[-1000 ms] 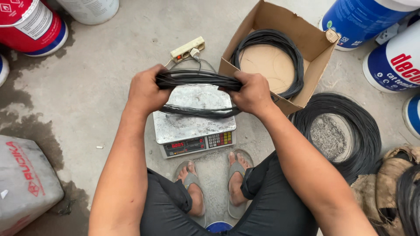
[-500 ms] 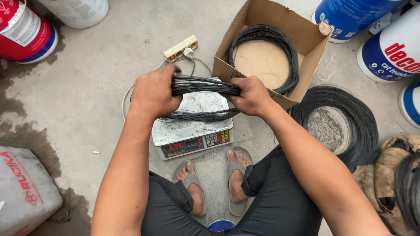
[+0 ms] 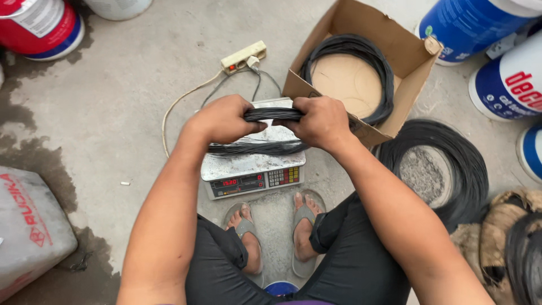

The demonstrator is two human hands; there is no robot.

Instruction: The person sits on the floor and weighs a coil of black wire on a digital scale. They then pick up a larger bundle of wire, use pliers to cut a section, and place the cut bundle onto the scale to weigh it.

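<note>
A flattened coil of thin black wire [image 3: 265,131] hangs over the steel pan of the weighing scale [image 3: 251,164]; its upper strands are bunched tight, its lower strands sag onto the pan.

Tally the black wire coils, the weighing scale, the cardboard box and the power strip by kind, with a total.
Black wire coils: 3, the bundle in both hands, one in the box, one on the floor
Weighing scale: 1
Cardboard box: 1
Power strip: 1
Total: 6
</note>
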